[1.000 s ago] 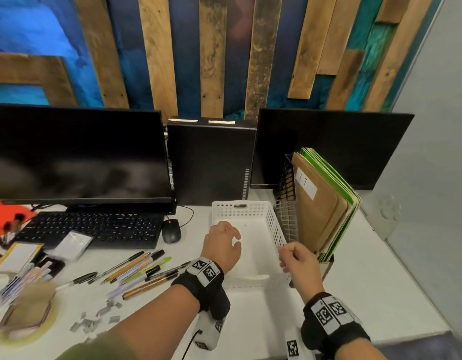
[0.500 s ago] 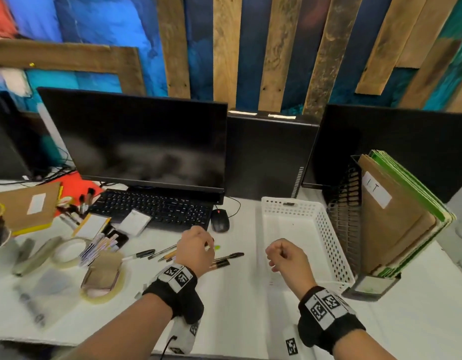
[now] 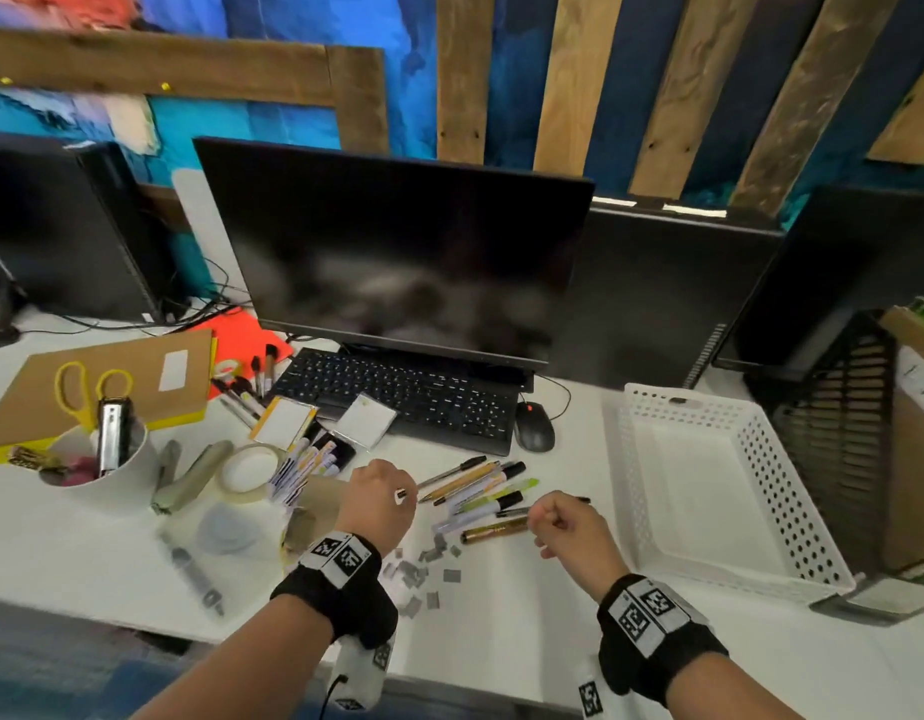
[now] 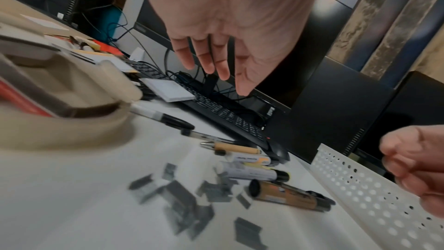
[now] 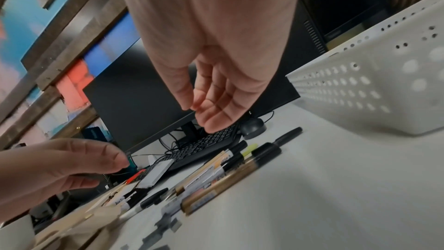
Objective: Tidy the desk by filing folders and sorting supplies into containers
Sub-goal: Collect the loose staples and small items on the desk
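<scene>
Several pens and markers [image 3: 478, 485] lie in a loose bunch in front of the keyboard, a gold marker [image 3: 493, 530] nearest me. My left hand [image 3: 384, 504] hovers over the bunch's left end, fingers [image 4: 211, 62] hanging relaxed and holding nothing. My right hand [image 3: 561, 522] hovers at the right end, fingers [image 5: 211, 105] loosely curled and empty. The white perforated basket [image 3: 631, 491] stands to the right with nothing in it. Behind it, a black mesh file rack [image 3: 834, 439] holds brown and green folders [image 3: 917, 402].
Staple strips [image 3: 423, 566] are scattered near the desk's front edge. To the left are tape rolls [image 3: 246, 470], a white cup [image 3: 129, 472] holding scissors and a stapler, a brown folder [image 3: 44, 397] and an orange folder [image 3: 246, 332]. Keyboard [image 3: 397, 397], mouse [image 3: 534, 433] and monitor sit behind.
The view swung left from the basket toward the desk's clutter. Both hands left the basket and moved left to hover over the pens.
</scene>
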Available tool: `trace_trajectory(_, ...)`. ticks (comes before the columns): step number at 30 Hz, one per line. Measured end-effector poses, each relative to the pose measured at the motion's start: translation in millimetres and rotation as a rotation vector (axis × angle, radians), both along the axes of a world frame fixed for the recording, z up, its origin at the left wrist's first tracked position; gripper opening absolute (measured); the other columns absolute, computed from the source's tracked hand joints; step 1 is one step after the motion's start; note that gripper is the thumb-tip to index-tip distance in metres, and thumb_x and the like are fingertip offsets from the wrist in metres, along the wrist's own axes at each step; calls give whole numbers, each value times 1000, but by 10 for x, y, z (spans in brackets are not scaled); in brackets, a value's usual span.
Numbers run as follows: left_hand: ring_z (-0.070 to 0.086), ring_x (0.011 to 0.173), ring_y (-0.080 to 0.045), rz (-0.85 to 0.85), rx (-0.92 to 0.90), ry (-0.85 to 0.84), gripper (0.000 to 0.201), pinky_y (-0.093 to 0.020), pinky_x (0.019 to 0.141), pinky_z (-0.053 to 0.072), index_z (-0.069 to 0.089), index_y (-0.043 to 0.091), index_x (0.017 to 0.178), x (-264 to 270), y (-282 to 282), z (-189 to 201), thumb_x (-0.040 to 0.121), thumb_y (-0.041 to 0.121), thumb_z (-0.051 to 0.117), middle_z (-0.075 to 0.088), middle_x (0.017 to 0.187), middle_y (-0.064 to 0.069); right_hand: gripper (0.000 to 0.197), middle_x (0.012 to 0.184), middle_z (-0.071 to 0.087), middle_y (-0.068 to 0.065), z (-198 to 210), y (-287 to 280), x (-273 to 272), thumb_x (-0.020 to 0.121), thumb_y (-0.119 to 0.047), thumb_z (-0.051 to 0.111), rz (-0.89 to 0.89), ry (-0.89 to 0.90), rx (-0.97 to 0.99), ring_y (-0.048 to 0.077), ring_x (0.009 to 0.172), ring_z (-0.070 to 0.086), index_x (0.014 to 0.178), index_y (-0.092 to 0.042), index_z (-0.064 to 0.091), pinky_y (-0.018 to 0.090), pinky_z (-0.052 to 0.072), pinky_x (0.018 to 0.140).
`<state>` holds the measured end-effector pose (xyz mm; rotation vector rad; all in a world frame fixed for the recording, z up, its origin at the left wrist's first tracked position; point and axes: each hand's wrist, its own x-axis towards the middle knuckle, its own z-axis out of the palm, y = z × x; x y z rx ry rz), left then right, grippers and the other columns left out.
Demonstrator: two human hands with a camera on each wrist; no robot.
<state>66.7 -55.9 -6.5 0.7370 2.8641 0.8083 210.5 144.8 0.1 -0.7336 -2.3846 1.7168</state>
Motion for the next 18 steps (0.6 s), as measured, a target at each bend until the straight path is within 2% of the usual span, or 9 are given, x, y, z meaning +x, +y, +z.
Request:
trace_trajectory(3, 59, 100, -29, -18, -7, 0, 12, -35, 86, 48, 73, 17, 82, -119, -178, -47, 81, 14, 62, 64, 102, -10, 14, 73, 55, 5, -39, -182, -145, 86, -3, 55, 22, -37, 6, 14, 66, 55, 76, -11, 59, 17, 49, 56)
trace_trajectory(9, 55, 108, -18, -69, -108, -42, 15, -26, 95, 38, 69, 22, 92, -285, -429, -204, 85, 24, 56, 58, 113, -1, 21, 70, 56, 1, -175, -555, -380, 86, -3, 55, 84, -134, 26, 12, 66, 53, 69, -15, 55, 18, 48, 56)
trace_trajectory(11, 54, 108, -17, -99, -152, -25, 16, -26, 98, 32, 68, 25, 94, -322, -496, -248, 86, 27, 54, 58, 114, 2, 23, 68, 57, -2, -238, -667, -442, 85, -4, 56, 83, -172, 54, 12, 65, 53, 66, -16, 54, 23, 49, 61)
trace_trajectory(13, 53, 108, -16, -131, -179, -12, 18, -26, 100, 30, 67, 26, 95, -358, -549, -288, 87, 28, 52, 58, 114, 3, 22, 68, 57, -1, -295, -757, -492, 84, -8, 56, 79, -200, 115, 13, 67, 53, 65, -17, 53, 33, 51, 70)
trace_trajectory(14, 53, 108, -16, -151, -180, -4, 18, -27, 101, 31, 67, 25, 96, -378, -573, -311, 87, 28, 52, 59, 114, 3, 21, 67, 56, -1, -319, -805, -513, 85, -10, 56, 76, -211, 141, 13, 68, 52, 65, -18, 53, 34, 51, 72)
trace_trajectory(16, 53, 109, -15, -178, -174, 8, 17, -25, 99, 30, 67, 25, 96, -391, -591, -342, 86, 27, 53, 59, 114, 3, 23, 65, 54, -2, -348, -865, -511, 85, -10, 56, 60, -216, 156, 13, 66, 50, 64, -19, 53, 30, 47, 67)
trace_trajectory(18, 52, 112, -14, -197, -158, -18, 17, -23, 96, 34, 68, 24, 97, -398, -599, -376, 86, 26, 55, 58, 116, 3, 23, 65, 53, -3, -358, -909, -481, 86, -8, 55, 55, -217, 165, 11, 63, 48, 65, -18, 54, 18, 43, 60)
